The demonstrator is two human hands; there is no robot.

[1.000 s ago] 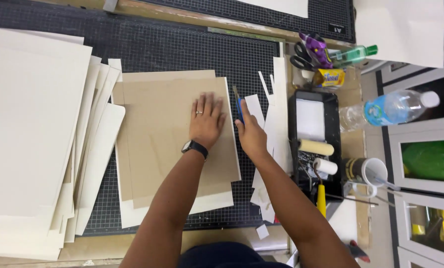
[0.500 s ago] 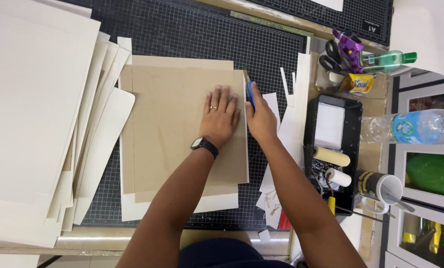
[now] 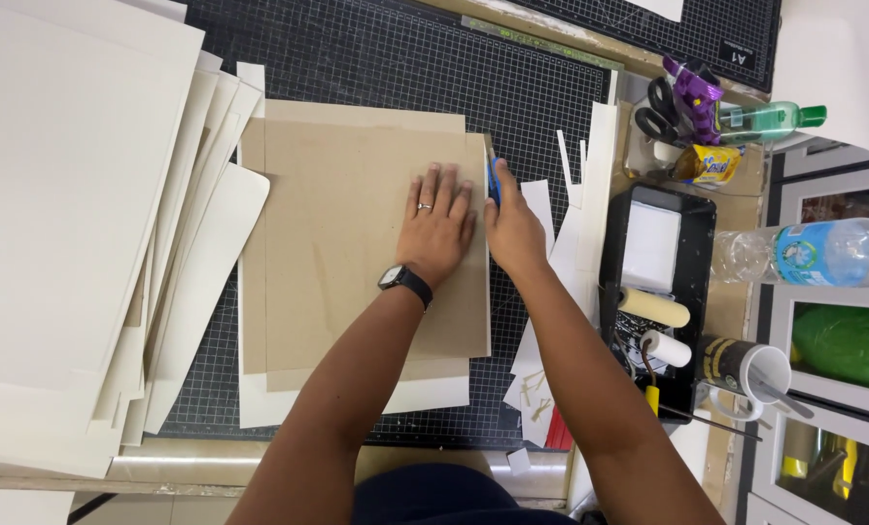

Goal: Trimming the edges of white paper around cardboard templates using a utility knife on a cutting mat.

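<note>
**Trimming of brown board at its right edge: cut in its upper part**

Board (image 3: pixel 357 243) of brown card is laid flat on the black gridded cutting mat (image 3: pixel 376 58), on top of paler sheets whose margins show at its left and lower sides. The board is held down by the left hand (image 3: pixel 437 226), which is spread open, palm down and fingers pointing away from the person, just inside the right edge. A blue-handled knife (image 3: pixel 494 180) is gripped in the right hand (image 3: pixel 514 231), closed around it, with the tool set against that same edge near the upper right corner.

Progress, as judged: the knife stands high on the edge, and the length of edge below the hands runs down toward the person. Whether that lower length is already cut cannot be told from the view. Narrow pale offcuts (image 3: pixel 571 175) lie on the mat just right of the board, so some trimming appears to be finished. A large stack of pale sheets (image 3: pixel 55 214) rests at the left, overlapping the mat.

Orientation: the long axis of the board runs away from the person, parallel to the grid lines of the mat; the short sides lie near and far. The knife is aligned with this axis, along the right edge.

A black tray (image 3: pixel 705 292) holding rollers stands well right of the work.
</note>
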